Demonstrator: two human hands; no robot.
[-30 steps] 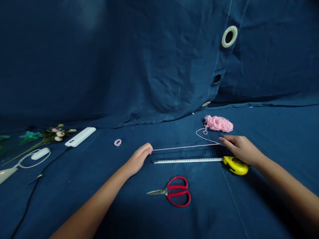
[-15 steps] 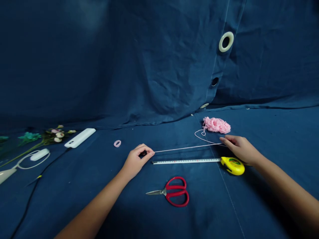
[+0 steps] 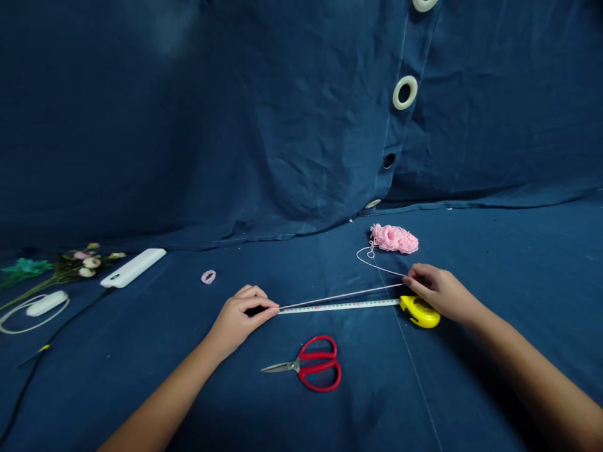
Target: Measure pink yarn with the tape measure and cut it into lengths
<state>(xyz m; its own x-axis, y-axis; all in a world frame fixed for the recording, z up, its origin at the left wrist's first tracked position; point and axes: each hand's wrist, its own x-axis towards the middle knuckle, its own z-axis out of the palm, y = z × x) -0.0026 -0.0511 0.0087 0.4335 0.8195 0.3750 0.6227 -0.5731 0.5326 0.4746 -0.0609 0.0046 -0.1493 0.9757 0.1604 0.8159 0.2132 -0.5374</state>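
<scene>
A pink strand of yarn (image 3: 340,295) is stretched between my two hands. My left hand (image 3: 245,316) pinches its end right at the tip of the extended tape measure blade (image 3: 336,307). At the other side, my right hand (image 3: 431,287) has thumb and fingers closed on the strand, just above the yellow tape measure case (image 3: 421,312). From there the strand loops back to a pink yarn bundle (image 3: 394,239). Red-handled scissors (image 3: 319,364) lie closer to me, their blades pointing left.
A small pink yarn coil (image 3: 208,277) lies left of my left hand. Further left are a white power strip (image 3: 133,268) with a black cord, a white corded device (image 3: 47,303) and artificial flowers (image 3: 87,261). A blue curtain (image 3: 282,125) hangs behind.
My left hand has lowered its end of the yarn to the tape's tip. My right hand has come down nearer the tape case. The whole view has shifted a little.
</scene>
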